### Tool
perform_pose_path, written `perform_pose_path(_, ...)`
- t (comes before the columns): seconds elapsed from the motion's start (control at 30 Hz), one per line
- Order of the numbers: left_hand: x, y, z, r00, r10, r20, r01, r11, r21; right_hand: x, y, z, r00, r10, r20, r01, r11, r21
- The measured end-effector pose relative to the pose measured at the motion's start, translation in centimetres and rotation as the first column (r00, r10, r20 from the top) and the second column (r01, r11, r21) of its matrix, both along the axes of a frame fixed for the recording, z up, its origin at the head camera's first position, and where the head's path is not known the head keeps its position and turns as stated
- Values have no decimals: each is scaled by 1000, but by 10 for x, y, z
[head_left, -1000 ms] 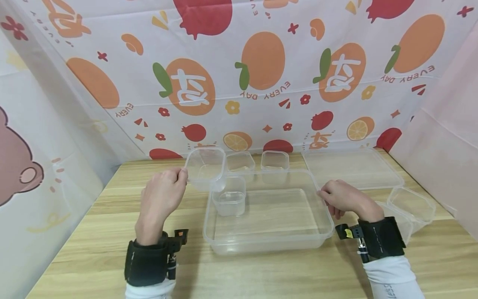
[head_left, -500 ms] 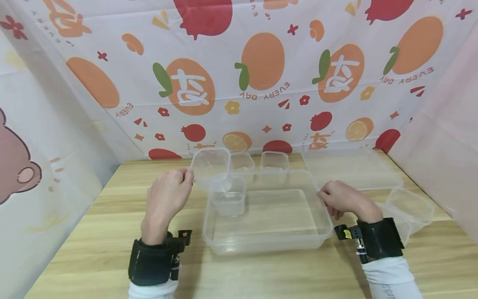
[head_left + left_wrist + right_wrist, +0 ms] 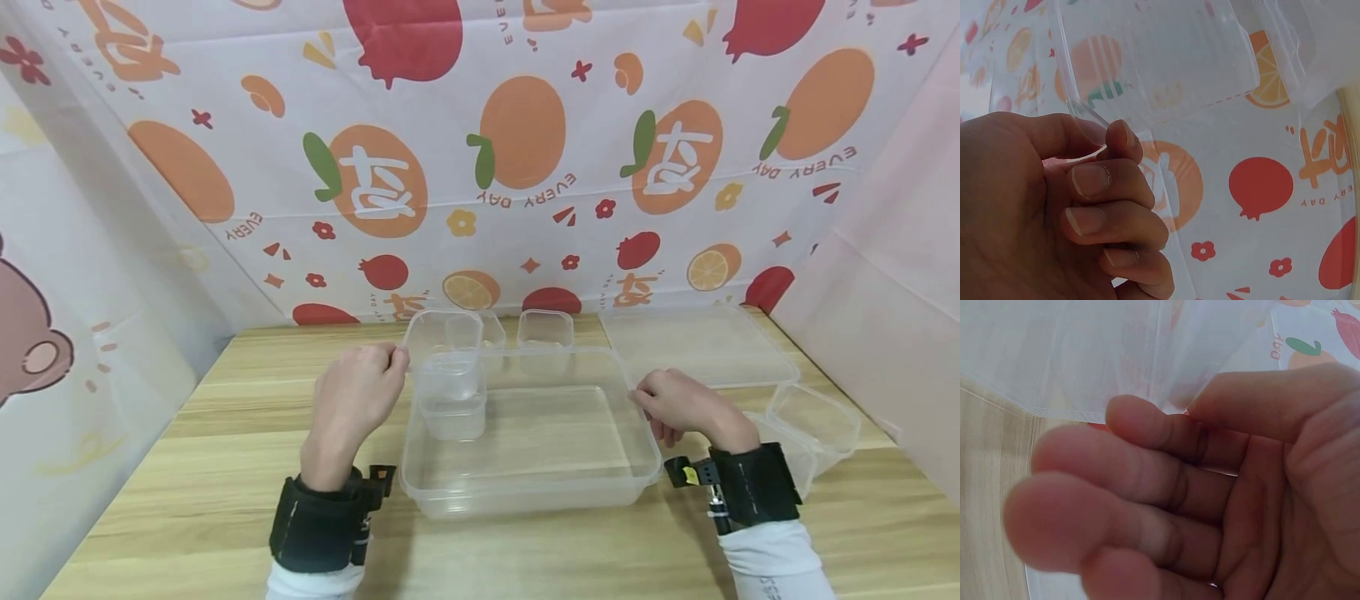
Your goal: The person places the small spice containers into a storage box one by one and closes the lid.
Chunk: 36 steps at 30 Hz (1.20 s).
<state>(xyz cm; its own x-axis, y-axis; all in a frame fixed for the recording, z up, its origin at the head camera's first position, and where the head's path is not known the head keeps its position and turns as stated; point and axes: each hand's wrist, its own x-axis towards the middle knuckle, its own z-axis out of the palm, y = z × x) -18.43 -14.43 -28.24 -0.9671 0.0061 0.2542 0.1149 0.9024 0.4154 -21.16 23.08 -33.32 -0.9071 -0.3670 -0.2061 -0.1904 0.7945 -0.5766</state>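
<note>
In the head view, a large clear rectangular plastic food container sits on the wooden table, with a small clear container inside at its left. My left hand pinches the rim of another small clear container between thumb and index finger, its other fingers curled in the left wrist view. That container overlaps the large one's back left corner and the small one inside it. At the large container's right rim, my right hand pinches the edge with thumb and index finger; the right wrist view shows its clear wall close up.
Behind the large container stand two small clear containers, one in the middle, one partly hidden. A flat clear lid lies at the back right. Several more clear containers lie beside my right wrist. A fruit-print cloth hangs behind the table.
My left hand has moved right with the small container, bringing it over the large container's left back corner. The right hand keeps its grip on the rim. The head view has tilted slightly up.
</note>
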Motion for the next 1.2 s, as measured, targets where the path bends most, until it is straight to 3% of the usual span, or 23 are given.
perform_pose_path(1.2,-6,23,5,998,-57,-6,57,998,-32,1,0,-2,1000,-7,-3,7,1000,-6)
